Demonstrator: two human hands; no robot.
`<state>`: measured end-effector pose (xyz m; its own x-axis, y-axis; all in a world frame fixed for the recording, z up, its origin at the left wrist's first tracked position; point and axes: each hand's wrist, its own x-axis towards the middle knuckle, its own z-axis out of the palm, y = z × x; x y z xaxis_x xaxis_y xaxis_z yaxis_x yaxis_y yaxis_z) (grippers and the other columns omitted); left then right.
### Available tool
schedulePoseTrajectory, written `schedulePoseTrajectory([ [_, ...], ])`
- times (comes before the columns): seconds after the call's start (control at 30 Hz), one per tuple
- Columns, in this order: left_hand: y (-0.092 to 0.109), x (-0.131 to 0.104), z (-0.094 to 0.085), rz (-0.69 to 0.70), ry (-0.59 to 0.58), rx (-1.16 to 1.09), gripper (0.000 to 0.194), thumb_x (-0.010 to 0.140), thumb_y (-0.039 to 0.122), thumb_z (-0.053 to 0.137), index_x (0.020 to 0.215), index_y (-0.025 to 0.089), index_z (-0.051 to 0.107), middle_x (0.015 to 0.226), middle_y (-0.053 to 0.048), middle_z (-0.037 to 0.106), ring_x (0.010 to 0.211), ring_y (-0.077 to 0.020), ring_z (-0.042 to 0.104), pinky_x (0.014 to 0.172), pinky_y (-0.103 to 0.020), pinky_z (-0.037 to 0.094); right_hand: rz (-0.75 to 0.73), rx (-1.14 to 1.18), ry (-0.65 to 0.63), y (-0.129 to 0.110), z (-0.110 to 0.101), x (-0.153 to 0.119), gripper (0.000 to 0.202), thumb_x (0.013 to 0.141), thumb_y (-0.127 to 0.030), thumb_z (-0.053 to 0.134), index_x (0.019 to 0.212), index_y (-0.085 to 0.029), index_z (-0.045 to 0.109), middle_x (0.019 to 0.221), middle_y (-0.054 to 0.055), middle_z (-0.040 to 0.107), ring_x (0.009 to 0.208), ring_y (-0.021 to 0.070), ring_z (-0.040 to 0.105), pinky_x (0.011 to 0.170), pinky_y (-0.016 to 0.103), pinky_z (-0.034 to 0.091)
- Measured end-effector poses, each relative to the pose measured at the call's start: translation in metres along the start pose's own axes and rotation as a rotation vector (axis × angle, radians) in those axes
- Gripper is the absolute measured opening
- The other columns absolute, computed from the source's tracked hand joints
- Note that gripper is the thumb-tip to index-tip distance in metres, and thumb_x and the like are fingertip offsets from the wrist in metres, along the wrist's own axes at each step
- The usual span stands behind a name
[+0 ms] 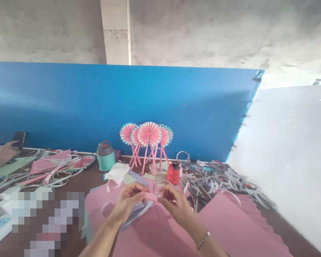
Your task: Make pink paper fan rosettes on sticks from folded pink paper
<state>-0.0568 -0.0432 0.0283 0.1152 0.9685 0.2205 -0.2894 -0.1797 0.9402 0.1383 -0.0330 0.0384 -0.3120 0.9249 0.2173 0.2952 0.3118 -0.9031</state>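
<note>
Between my two hands, low in the middle of the head view, is a narrow folded strip of pink paper (pixel 151 196). My left hand (pixel 132 198) pinches its left end, and my right hand (pixel 173 200) pinches the other end, with fingers closed. Beneath the hands lie large pink paper sheets (pixel 160 232) with pale strips on them. Just beyond my right hand stands a spool of red thread (pixel 173 174). Several round pleated paper fans (pixel 149 134) on pink handles lean against the blue board behind.
A teal container with a grey lid (pixel 106 156) and a crumpled white tissue (pixel 117 172) stand left of the fans. Paper offcuts (pixel 214 178) heap up at right. Another person's hand (pixel 5 154) is at far left, above a white power strip (pixel 0 228).
</note>
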Motion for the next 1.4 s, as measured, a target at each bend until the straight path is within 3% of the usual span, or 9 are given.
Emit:
schedulePoseTrajectory([
  [0.1, 0.001, 0.001, -0.003, -0.001, -0.02, -0.012, 0.015, 0.07, 0.029, 0.07, 0.072, 0.015, 0.064, 0.075, -0.003, 0.064, 0.058, -0.01, 0.055, 0.057, -0.023, 0.044, -0.04, -0.036, -0.05, 0.005, -0.004, -0.002, 0.039, 0.079, -0.034, 0.057, 0.115, -0.021, 0.052, 0.068, -0.003, 0.053, 0.064, 0.0142, 0.051, 0.058, 0.025, 0.041],
  [0.17, 0.002, 0.001, -0.004, 0.003, -0.014, -0.021, 0.015, 0.071, 0.028, 0.07, 0.073, 0.015, 0.064, 0.075, -0.002, 0.064, 0.057, -0.0094, 0.054, 0.058, -0.023, 0.043, -0.076, -0.059, -0.086, 0.006, -0.006, -0.003, 0.04, 0.08, -0.036, 0.055, 0.117, -0.022, 0.052, 0.071, -0.002, 0.053, 0.065, 0.0142, 0.051, 0.059, 0.026, 0.042],
  [0.3, 0.002, 0.001, -0.001, 0.015, 0.028, -0.057, 0.016, 0.071, 0.029, 0.069, 0.075, 0.015, 0.064, 0.073, -0.002, 0.063, 0.056, -0.0084, 0.052, 0.058, -0.021, 0.041, -0.14, -0.059, -0.094, 0.003, -0.004, -0.006, 0.031, 0.079, -0.035, 0.057, 0.107, -0.022, 0.058, 0.082, 0.003, 0.058, 0.072, 0.0154, 0.053, 0.062, 0.026, 0.046],
  [0.43, -0.003, 0.002, 0.006, 0.019, 0.083, -0.138, 0.034, 0.067, 0.031, 0.073, 0.097, 0.019, 0.063, 0.085, -0.004, 0.065, 0.068, -0.0119, 0.056, 0.063, -0.022, 0.043, -0.155, -0.037, -0.02, 0.0, 0.001, -0.005, 0.018, 0.081, -0.032, 0.054, 0.092, -0.02, 0.062, 0.091, 0.007, 0.063, 0.079, 0.0182, 0.057, 0.069, 0.028, 0.046],
  [0.73, -0.009, 0.001, 0.015, -0.031, 0.186, -0.026, 0.035, 0.072, 0.039, 0.068, 0.102, 0.021, 0.066, 0.1, -0.006, 0.066, 0.096, -0.0207, 0.057, 0.083, -0.029, 0.042, -0.069, 0.01, -0.002, -0.004, 0.009, -0.005, 0.018, 0.08, -0.032, 0.054, 0.087, -0.018, 0.065, 0.081, 0.005, 0.064, 0.072, 0.0174, 0.057, 0.062, 0.026, 0.044],
  [1.0, -0.004, -0.004, 0.027, -0.075, 0.06, -0.11, 0.068, 0.071, 0.03, 0.07, 0.133, 0.029, 0.04, 0.096, -0.002, 0.066, 0.087, -0.0171, 0.06, 0.077, -0.028, 0.046, -0.047, -0.057, 0.004, 0.002, 0.013, -0.006, 0.021, 0.081, -0.031, 0.052, 0.066, -0.017, 0.057, 0.055, -0.003, 0.043, 0.051, 0.0106, 0.038, 0.046, 0.022, 0.03],
  [1.1, -0.001, -0.003, 0.025, -0.069, 0.054, -0.09, 0.066, 0.072, 0.031, 0.069, 0.132, 0.028, 0.041, 0.098, -0.003, 0.065, 0.092, -0.0182, 0.059, 0.082, -0.029, 0.044, -0.046, -0.016, -0.01, 0.0, 0.014, -0.007, 0.013, 0.08, -0.028, 0.052, 0.08, -0.018, 0.06, 0.063, -0.001, 0.052, 0.057, 0.0127, 0.046, 0.051, 0.023, 0.037],
  [1.23, 0.004, -0.001, 0.022, -0.076, 0.072, -0.025, 0.063, 0.071, 0.026, 0.067, 0.13, 0.026, 0.045, 0.1, -0.003, 0.065, 0.091, -0.0181, 0.058, 0.081, -0.029, 0.044, -0.108, -0.089, 0.036, 0.002, 0.013, -0.009, 0.033, 0.08, -0.025, 0.05, 0.112, -0.02, 0.051, 0.066, -0.002, 0.055, 0.059, 0.0146, 0.051, 0.058, 0.025, 0.042],
  [1.4, 0.003, -0.002, 0.024, -0.111, 0.087, -0.02, 0.063, 0.07, 0.017, 0.062, 0.13, 0.025, 0.044, 0.09, -0.001, 0.064, 0.082, -0.0156, 0.058, 0.073, -0.026, 0.045, -0.162, -0.218, 0.037, 0.0, 0.006, -0.011, 0.028, 0.084, -0.024, 0.044, 0.111, -0.022, 0.052, 0.069, 0.0, 0.057, 0.057, 0.0148, 0.049, 0.057, 0.026, 0.039],
])
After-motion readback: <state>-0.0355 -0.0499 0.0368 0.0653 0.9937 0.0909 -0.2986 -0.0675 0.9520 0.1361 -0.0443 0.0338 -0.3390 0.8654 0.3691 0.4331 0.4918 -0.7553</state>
